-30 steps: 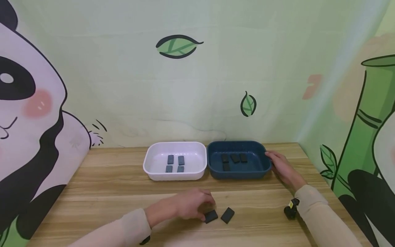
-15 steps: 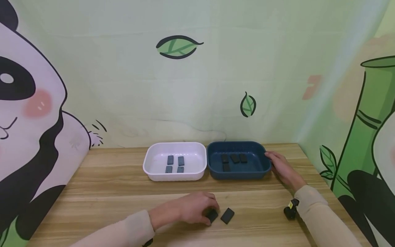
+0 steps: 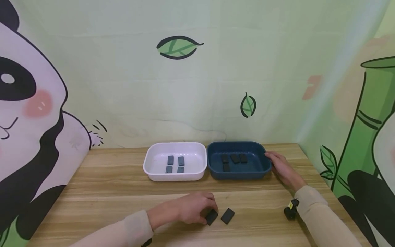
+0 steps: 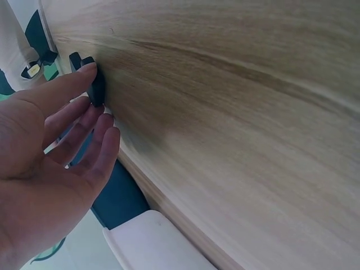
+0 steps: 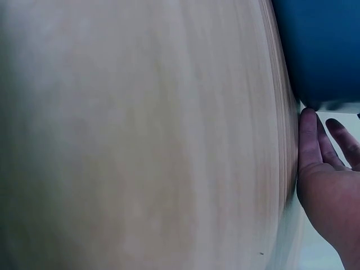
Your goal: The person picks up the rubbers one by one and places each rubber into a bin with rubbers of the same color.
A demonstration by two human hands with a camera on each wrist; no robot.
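My left hand [image 3: 197, 207] pinches a small black rectangular tile [image 3: 211, 217] between thumb and fingertips, at the table's front middle. In the left wrist view the tile [image 4: 97, 90] stands tilted on edge. Just right of it in the head view lies a second black tile [image 3: 227, 216], flat and angled. At the right end of the dark blue basin [image 3: 239, 175], my right hand [image 3: 282, 168] touches the rim and wall. Its fingers [image 5: 309, 138] look mostly straight in the right wrist view. Several black tiles [image 3: 235, 158] lie inside the basin.
A white basin [image 3: 176, 176] stands against the blue one's left side, with several grey-blue tiles [image 3: 181, 161] in it. Both basins sit near the back edge of the wooden table [image 3: 117, 185]. Behind hangs a printed cloth [image 3: 197, 85] with pandas and leaves.
My left hand has moved slightly right and closed on the tile, which has turned and tilted from lying flat. My right hand and both basins have stayed put.
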